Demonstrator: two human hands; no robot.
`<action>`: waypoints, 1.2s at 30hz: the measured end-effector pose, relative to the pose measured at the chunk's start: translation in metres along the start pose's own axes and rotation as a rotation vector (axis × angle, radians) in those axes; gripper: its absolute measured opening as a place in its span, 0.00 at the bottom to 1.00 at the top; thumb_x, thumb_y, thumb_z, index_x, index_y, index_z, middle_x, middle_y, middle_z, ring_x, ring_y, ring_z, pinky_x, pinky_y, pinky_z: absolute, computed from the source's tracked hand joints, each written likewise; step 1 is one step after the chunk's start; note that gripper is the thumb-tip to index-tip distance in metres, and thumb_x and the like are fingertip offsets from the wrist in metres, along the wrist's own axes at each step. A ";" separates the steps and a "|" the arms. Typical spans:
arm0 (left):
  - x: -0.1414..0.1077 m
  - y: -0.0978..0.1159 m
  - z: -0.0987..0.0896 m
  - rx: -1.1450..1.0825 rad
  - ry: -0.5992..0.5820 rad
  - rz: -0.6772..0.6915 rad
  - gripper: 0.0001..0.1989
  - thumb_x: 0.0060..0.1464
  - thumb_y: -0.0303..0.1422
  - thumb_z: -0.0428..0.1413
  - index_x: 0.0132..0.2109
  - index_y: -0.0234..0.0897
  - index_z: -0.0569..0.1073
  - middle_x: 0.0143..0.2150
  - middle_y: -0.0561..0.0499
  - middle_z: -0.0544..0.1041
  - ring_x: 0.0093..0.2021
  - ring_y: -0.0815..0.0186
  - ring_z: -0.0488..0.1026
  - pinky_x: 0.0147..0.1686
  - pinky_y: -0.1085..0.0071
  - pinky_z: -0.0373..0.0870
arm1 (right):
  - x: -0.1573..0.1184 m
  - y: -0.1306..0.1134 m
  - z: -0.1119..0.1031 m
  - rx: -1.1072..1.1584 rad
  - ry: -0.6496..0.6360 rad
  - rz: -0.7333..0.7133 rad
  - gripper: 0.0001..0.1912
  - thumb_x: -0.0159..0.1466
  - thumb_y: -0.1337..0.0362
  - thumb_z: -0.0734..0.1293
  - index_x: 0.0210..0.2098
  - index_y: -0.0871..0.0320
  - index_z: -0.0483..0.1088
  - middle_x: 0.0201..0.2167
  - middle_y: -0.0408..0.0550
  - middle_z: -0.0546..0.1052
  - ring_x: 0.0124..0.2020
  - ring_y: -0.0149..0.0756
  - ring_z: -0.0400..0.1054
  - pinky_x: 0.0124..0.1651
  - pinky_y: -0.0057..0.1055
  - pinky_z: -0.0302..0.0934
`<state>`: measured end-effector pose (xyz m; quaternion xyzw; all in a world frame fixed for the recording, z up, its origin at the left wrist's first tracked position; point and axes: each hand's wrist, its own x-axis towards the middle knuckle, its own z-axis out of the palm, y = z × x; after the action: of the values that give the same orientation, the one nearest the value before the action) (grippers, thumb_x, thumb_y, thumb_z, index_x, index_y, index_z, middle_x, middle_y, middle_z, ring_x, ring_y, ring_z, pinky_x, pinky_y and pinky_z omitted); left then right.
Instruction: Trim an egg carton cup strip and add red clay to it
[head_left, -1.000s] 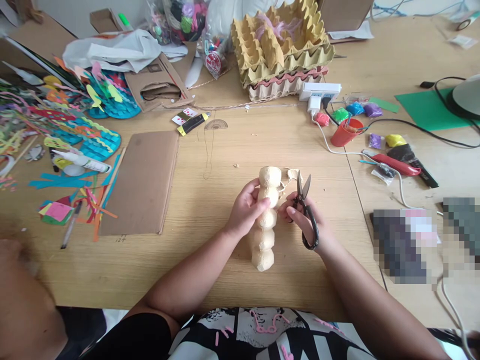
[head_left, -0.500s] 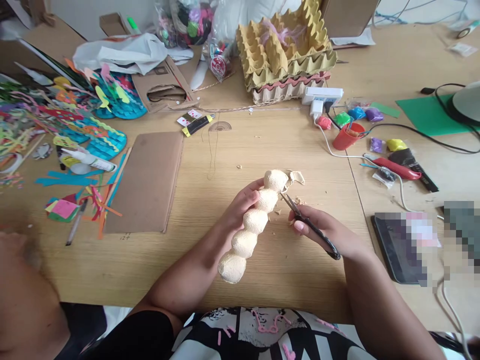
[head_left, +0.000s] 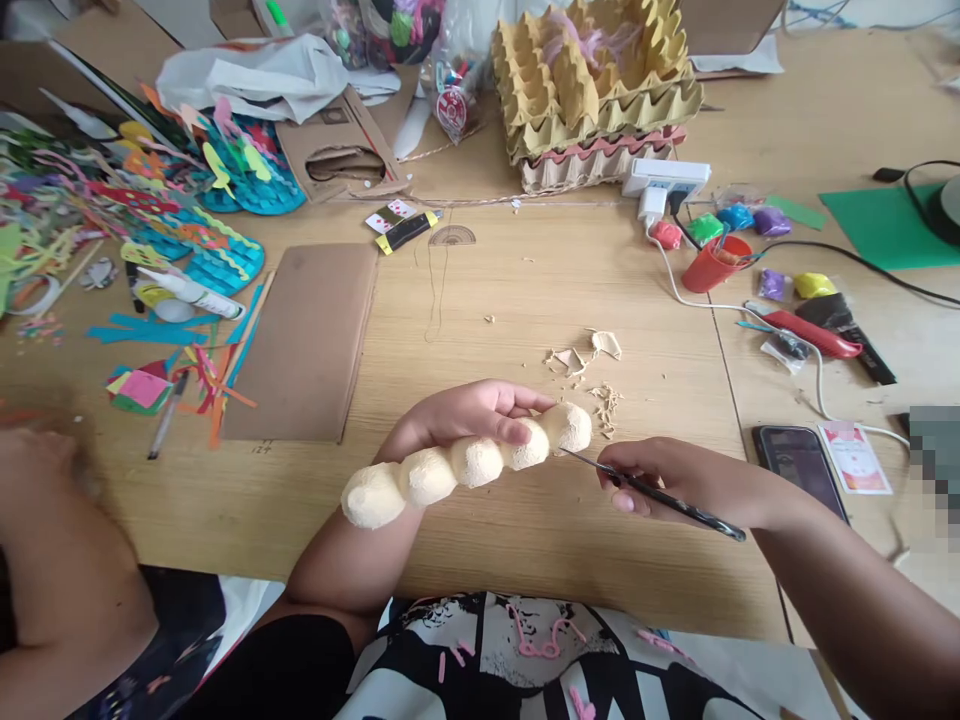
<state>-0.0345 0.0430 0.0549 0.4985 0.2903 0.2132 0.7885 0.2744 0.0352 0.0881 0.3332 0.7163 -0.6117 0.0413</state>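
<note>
My left hand is closed around the far side of a cream egg-carton strip, a row of several rounded cups. The strip lies nearly level in the air, its right end a little higher. In my right hand is a pair of scissors with dark handles. The blade tips touch or nearly touch the notch between the last two cups at the right; I cannot tell which. Beyond the strip, small carton trimmings and a larger cut scrap lie on the table.
Brown cardboard and coloured paper strips lie left. Stacked egg trays stand behind a power strip. A red cup, modelling clay and a phone are right. Another person's arm rests at left.
The strip has turned from steeply slanted to nearly level, its lower end swinging left and up. My right hand and the scissors have shifted right and slightly down. The view has shifted a little.
</note>
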 end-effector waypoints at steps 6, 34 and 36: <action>0.013 -0.010 -0.007 0.071 0.004 -0.017 0.21 0.55 0.49 0.67 0.52 0.47 0.85 0.42 0.45 0.86 0.36 0.55 0.84 0.31 0.64 0.78 | 0.011 0.012 0.002 0.045 -0.068 0.008 0.21 0.73 0.44 0.66 0.35 0.54 0.70 0.28 0.40 0.67 0.30 0.33 0.60 0.33 0.30 0.57; 0.023 -0.019 -0.025 -0.048 -0.125 -0.231 0.30 0.54 0.47 0.70 0.56 0.28 0.82 0.41 0.43 0.82 0.37 0.54 0.80 0.42 0.58 0.74 | 0.031 0.030 0.005 -0.079 -0.012 0.107 0.27 0.67 0.40 0.71 0.27 0.55 0.66 0.22 0.38 0.62 0.26 0.31 0.55 0.29 0.29 0.48; 0.024 -0.019 -0.025 -0.036 -0.137 -0.241 0.30 0.55 0.47 0.69 0.56 0.29 0.82 0.41 0.44 0.82 0.37 0.56 0.79 0.42 0.60 0.73 | 0.032 0.030 0.006 -0.079 -0.015 0.120 0.27 0.67 0.39 0.70 0.27 0.55 0.66 0.22 0.38 0.61 0.26 0.31 0.54 0.29 0.29 0.47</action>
<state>-0.0332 0.0669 0.0233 0.4590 0.2899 0.0875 0.8353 0.2637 0.0444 0.0465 0.3694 0.7183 -0.5817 0.0964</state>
